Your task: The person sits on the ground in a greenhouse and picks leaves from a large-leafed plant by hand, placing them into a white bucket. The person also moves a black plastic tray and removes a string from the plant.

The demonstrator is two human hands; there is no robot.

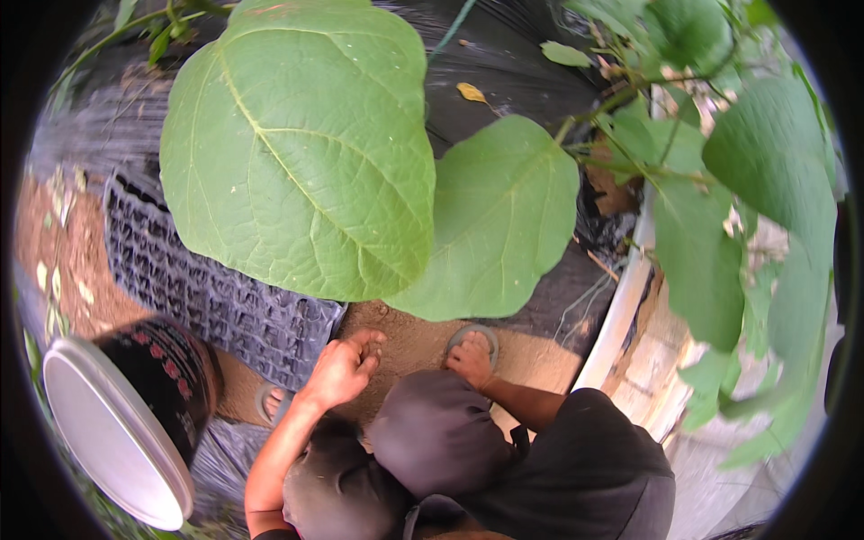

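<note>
My left hand (341,368) hangs over bare soil with its fingers loosely bent and the thumb apart. I see nothing held in it. Just to its left lies a black plastic seedling tray (223,290) with rows of cells, partly covered by a large green leaf (304,148). My right hand (470,361) is low beside my right knee, in front of my sandaled foot (480,337). Its fingers point down, and whether they hold anything cannot be made out. A second broad leaf (499,223) spreads ahead of both hands.
A black bucket (162,378) with a white lid (111,432) stands at the left. Black plastic mulch film (499,74) covers the ground ahead. Leafy stems (628,94) reach in from the right, above a pale raised edge (617,317). A thin green string (452,30) crosses the top.
</note>
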